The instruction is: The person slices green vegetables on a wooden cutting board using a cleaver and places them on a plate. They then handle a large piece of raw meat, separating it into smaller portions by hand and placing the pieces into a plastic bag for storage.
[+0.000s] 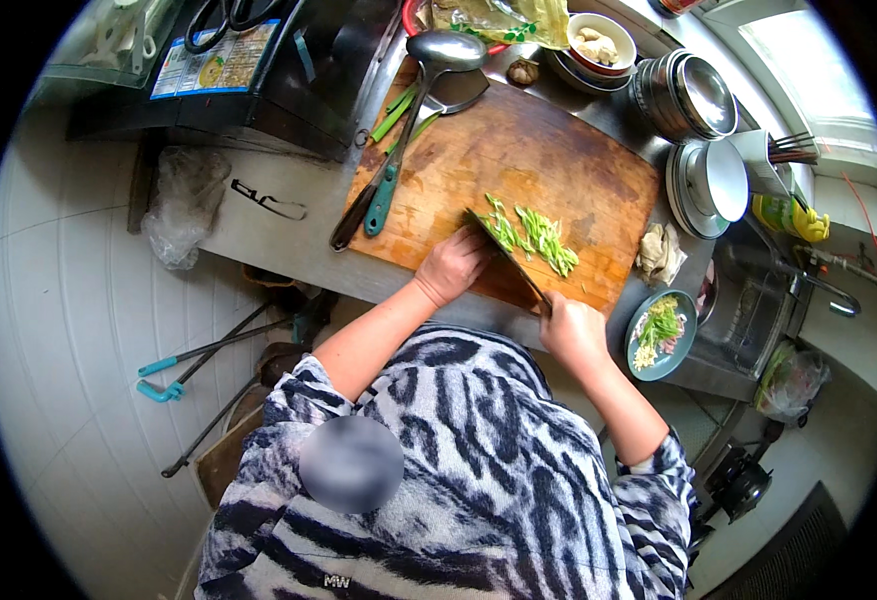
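Observation:
My right hand (pixel 570 328) grips the handle of a kitchen knife (pixel 514 262); its dark blade slants up and left over the near part of a wooden cutting board (pixel 548 140). Beside the blade's far end is my left hand (pixel 450 266), fingers curled down at the board. What those fingers hold, if anything, is hidden. Just beyond the blade lie sliced green strips (pixel 546 238) in two loose heaps. Right of the board, a teal plate (pixel 640 352) carries cut greens with pale yellow and pinkish bits.
A ladle (pixel 445 50) and a green-handled utensil (pixel 381 203) lie across the board's left side, by green stalks (pixel 392 112). Stacked metal bowls (pixel 706 96), white dishes (pixel 720 182) and a crumpled cloth (pixel 660 254) stand along the right. A sink (pixel 748 318) is farther right.

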The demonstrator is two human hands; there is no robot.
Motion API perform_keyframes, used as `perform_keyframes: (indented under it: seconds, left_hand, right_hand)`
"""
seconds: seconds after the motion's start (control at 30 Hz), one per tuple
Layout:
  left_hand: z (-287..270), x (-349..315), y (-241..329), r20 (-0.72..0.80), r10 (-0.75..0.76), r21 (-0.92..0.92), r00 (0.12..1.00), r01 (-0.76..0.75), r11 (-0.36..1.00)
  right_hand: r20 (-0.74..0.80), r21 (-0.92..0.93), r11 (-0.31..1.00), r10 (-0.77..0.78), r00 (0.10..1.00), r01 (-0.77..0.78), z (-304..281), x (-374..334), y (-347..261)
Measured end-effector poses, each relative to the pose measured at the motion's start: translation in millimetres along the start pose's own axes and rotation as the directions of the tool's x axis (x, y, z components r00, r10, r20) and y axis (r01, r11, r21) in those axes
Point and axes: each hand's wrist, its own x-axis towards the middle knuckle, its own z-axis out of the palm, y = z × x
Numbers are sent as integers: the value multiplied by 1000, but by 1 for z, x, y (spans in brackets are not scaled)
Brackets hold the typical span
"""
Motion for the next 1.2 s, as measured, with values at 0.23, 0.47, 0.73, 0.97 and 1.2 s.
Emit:
perform_keyframes:
  seconds: [0.23,0.47,0.73,0.97,1.2]
  left_hand:
    - [-4,6,1,-45,-90,-148,995,83,985]
    - [-30,9,5,-188,-208,-200,960,170,965]
    - [-25,-17,13,-27,-6,23,1000,6,1000]
    - [-8,-22,7,17,-36,53,999,35,998]
    - [-7,-21,6,-31,-17,38,999,18,999]
  right_hand:
    - [-171,164,986,57,984,-28,3,16,-1]
    - [-218,199,980,75,973,-31,-4,-10,7]
    - [-244,88,990,-87,966,111,-1,-20,3]
    - [-183,37,991,-118,976,127,2,-14,0]
    - [-64,-4,994,-111,992,111,-4,-8,-4]
